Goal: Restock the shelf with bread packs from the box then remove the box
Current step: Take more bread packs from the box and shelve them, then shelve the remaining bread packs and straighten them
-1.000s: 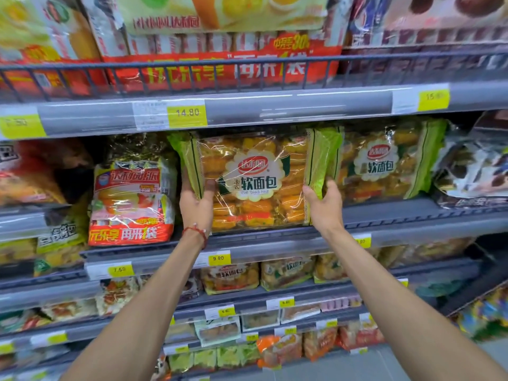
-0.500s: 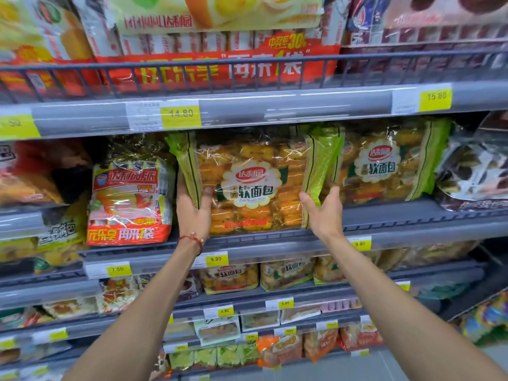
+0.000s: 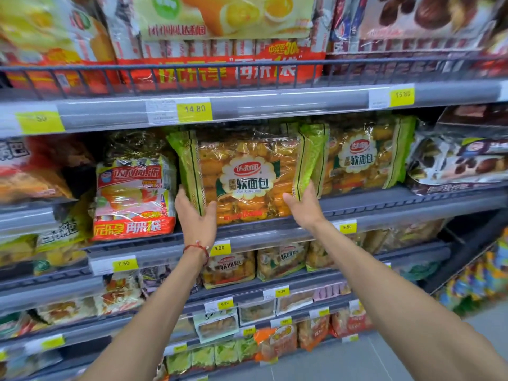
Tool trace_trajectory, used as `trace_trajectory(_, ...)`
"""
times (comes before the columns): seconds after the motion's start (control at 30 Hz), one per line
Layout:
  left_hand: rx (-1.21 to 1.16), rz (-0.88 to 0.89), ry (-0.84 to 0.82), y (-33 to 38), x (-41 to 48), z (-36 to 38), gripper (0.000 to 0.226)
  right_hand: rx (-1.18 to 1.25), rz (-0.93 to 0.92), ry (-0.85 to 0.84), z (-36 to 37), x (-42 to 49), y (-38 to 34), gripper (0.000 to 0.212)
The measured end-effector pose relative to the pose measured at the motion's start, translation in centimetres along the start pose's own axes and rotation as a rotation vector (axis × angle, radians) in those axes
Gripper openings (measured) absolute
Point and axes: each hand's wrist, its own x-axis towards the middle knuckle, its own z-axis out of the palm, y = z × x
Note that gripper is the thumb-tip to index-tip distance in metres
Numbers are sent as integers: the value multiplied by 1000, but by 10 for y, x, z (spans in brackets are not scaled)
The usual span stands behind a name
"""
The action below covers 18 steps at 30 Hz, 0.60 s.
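Note:
A bread pack (image 3: 247, 171) with green ends and golden rolls stands upright on the grey shelf (image 3: 384, 207), second level from the top. My left hand (image 3: 196, 215) grips its lower left edge, thumb across the front. At the lower right edge my right hand (image 3: 302, 207) holds the green end flap. A second pack of the same bread (image 3: 362, 158) stands just to the right, touching it. The box is out of view.
A red and white cake pack (image 3: 134, 193) stands to the left of the held pack. Dark chocolate-bread packs (image 3: 461, 160) fill the right end. Shelves above and below are packed with goods and yellow price tags. Aisle floor (image 3: 412, 364) shows at the bottom right.
Both hands have pushed the bread pack up and back onto the shelf, setting it more upright beside the matching pack. My view has moved closer to the shelf.

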Motion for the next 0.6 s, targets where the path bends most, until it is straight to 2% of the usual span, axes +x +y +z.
trace_trajectory(0.17, -38, 60, -126, -10, -11, -24, 78, -44, 7, 169, 13, -23, -6, 89)
trace_trajectory(0.27, -62, 100, -199, -14, -25, -39, 71, -18, 28, 312, 28, -55, -2, 77)
trace_trajectory(0.4, -93, 125, -257, -18, -45, -56, 62, 72, 52, 364, 45, -114, 7, 61)
trace_trajectory(0.6, -79, 144, -530, -28, -104, -59, 45, 111, 91, 462, 61, -225, 37, 36)
